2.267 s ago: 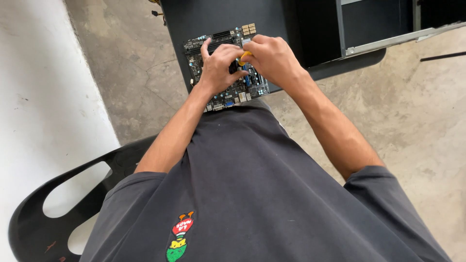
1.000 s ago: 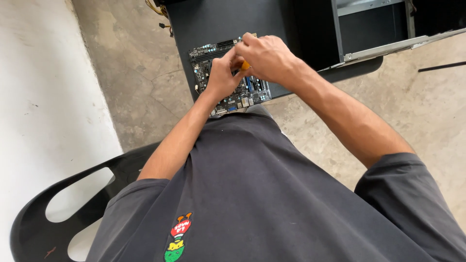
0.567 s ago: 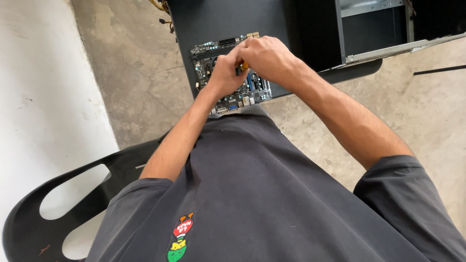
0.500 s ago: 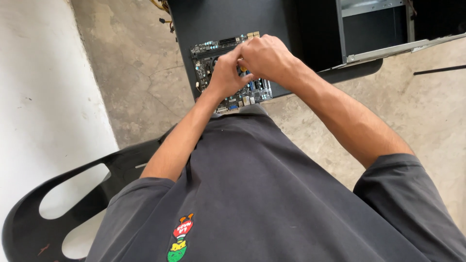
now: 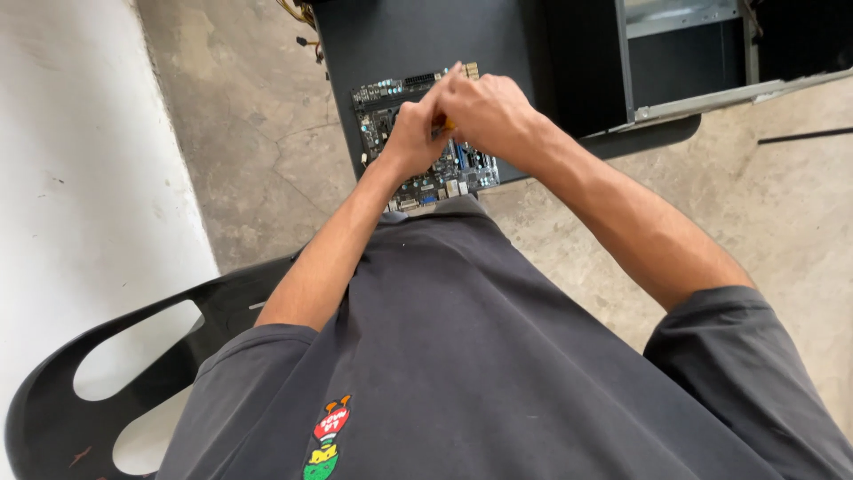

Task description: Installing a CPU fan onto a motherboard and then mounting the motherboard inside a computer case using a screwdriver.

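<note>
Motherboard point(image 5: 418, 169), dark with small coloured parts, lies on the black desk point(image 5: 400, 44), half hidden under both hands. Left hand point(image 5: 410, 140) curls against it; right hand point(image 5: 489, 114) pinches a small orange item point(image 5: 447, 125), too covered to identify. Further right, an open computer case point(image 5: 684, 62) is cut off.

- Motherboard point(image 5: 425, 173): dark circuit board, roughly square, lying flat near the front edge of a black tabletop point(image 5: 418, 44).
- Blue slots and small connectors show along its near edge; a row of ports and pale-gold parts at the far edge.
- Its middle is hidden under both hands.
- Small orange-yellow object point(image 5: 449, 124): only a sliver shows between the hands above the board; kind cannot be told.
</note>
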